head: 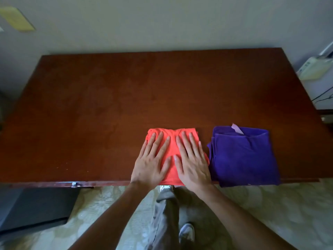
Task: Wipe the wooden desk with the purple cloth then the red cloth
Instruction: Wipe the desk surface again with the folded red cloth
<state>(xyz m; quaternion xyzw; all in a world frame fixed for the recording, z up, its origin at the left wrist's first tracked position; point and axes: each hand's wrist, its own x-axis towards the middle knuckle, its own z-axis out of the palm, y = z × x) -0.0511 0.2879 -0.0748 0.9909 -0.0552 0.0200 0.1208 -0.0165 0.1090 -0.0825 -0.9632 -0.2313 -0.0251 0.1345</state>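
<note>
A folded red cloth (171, 143) lies on the dark wooden desk (108, 109) at its near edge, right of centre. My left hand (153, 159) and my right hand (191, 159) both rest flat on it, palms down, fingers spread and pointing away from me. Neither hand grips the cloth. A folded purple cloth (243, 157) with a small pale tag lies just to the right of the red one, its near edge hanging slightly over the desk's front. No hand touches the purple cloth.
A wall stands behind the desk. A pale device (315, 69) with cables sits off the desk's right end. A dark box (36, 208) lies on the carpet under the left side. My legs and shoes (187, 231) show below the desk edge.
</note>
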